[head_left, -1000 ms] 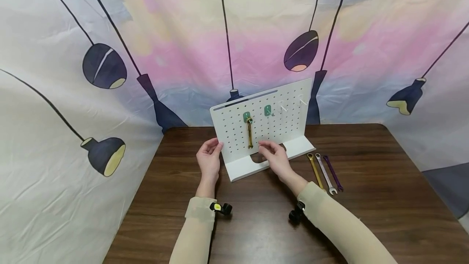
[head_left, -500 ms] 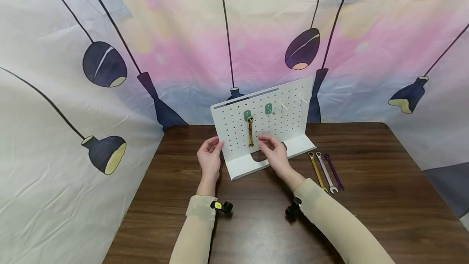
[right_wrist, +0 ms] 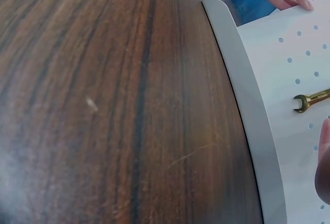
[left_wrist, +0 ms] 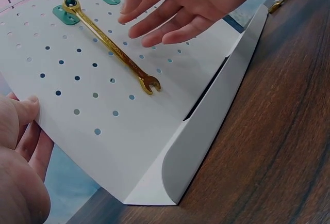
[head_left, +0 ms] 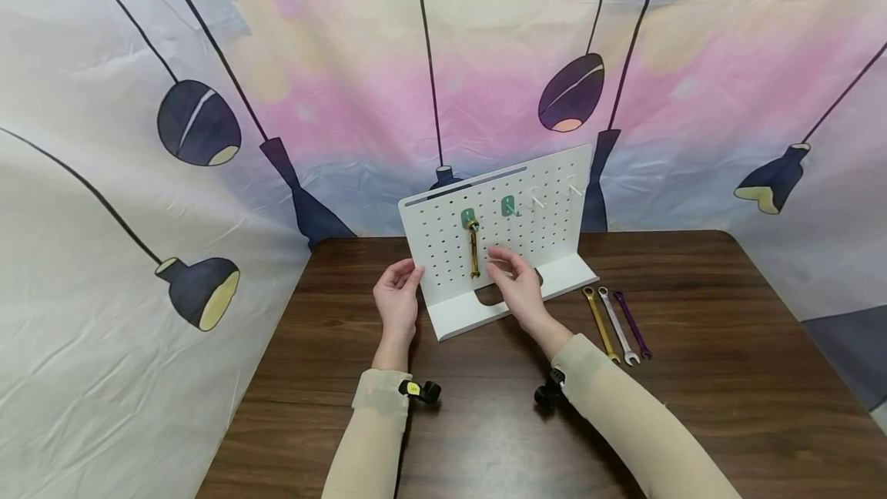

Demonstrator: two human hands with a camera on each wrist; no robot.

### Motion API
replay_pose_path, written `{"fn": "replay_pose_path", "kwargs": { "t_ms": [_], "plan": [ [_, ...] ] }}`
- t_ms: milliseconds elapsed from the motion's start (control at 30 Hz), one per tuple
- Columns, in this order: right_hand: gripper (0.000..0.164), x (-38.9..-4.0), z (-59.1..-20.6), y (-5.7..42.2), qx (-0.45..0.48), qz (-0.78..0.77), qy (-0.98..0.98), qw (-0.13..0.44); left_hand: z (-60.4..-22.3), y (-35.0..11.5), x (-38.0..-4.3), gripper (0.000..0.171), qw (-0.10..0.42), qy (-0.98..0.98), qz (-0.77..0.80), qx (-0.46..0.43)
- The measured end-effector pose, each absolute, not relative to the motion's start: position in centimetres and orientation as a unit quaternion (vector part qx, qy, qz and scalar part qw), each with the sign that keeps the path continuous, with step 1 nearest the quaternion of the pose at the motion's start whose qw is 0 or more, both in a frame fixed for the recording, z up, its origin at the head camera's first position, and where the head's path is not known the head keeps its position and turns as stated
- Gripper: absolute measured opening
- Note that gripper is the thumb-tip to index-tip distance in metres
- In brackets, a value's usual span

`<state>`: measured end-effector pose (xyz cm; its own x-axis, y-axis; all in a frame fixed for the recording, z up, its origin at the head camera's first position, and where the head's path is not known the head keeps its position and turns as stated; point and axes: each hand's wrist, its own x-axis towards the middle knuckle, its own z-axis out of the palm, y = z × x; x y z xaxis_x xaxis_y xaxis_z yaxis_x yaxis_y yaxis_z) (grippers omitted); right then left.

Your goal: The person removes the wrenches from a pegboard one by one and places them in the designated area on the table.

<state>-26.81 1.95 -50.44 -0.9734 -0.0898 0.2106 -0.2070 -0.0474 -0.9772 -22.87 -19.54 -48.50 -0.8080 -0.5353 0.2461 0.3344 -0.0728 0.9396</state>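
Observation:
A white pegboard (head_left: 440,241) stands on its base on the table. At its left edge my left hand (head_left: 397,299) pinches the panel, thumb in front and fingers behind, as the left wrist view shows (left_wrist: 20,146). From a green hook (head_left: 467,216) hangs a gold combination wrench (left_wrist: 111,43), ring end up and open jaw down. My right hand (head_left: 520,291) hovers in front of the panel, just right of that wrench, fingers loosely extended and holding nothing. In the right wrist view only part of the right hand (right_wrist: 324,175) shows.
A second green hook (head_left: 509,206) and two clear or white hooks (head_left: 537,200) sit further right on the panel. Right of the base lie a gold wrench (head_left: 600,323), a silver wrench (head_left: 619,326) and a purple wrench (head_left: 633,324). A patterned cloth (head_left: 346,98) hangs behind the table.
My right wrist and forearm have shifted slightly left, and the right fingers have spread a little. The left hand, pegboard and wrenches stay in place.

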Motion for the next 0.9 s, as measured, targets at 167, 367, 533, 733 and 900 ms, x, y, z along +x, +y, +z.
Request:
{"fn": "replay_pose_path", "kwargs": {
  "t_ms": [167, 367, 533, 733, 900],
  "plan": [
    [0.037, -27.1, -50.5, 1.9, 0.119, 0.715, -0.688, 0.038, -47.8, -19.3, -22.3, 0.02, 0.299, -0.613, -0.727, 0.082],
    [0.04, -27.3, -50.4, 1.7, 0.135, 0.71, -0.69, 0.034, -47.9, -19.3, -22.4, 0.02, 0.298, -0.615, -0.726, 0.081],
    [0.041, -27.6, -50.4, 1.5, 0.149, 0.7, -0.698, 0.028, -47.8, -19.3, -22.4, 0.02, 0.297, -0.616, -0.725, 0.081],
    [0.045, -27.5, -50.4, 1.2, 0.153, 0.694, -0.703, 0.003, -48.5, -19.5, -22.8, 0.019, 0.294, -0.616, -0.726, 0.082],
    [0.05, -27.5, -50.3, 0.9, 0.155, 0.693, -0.704, -0.009, -49.9, -20.1, -23.9, 0.02, 0.294, -0.616, -0.725, 0.091]
  ]
}}
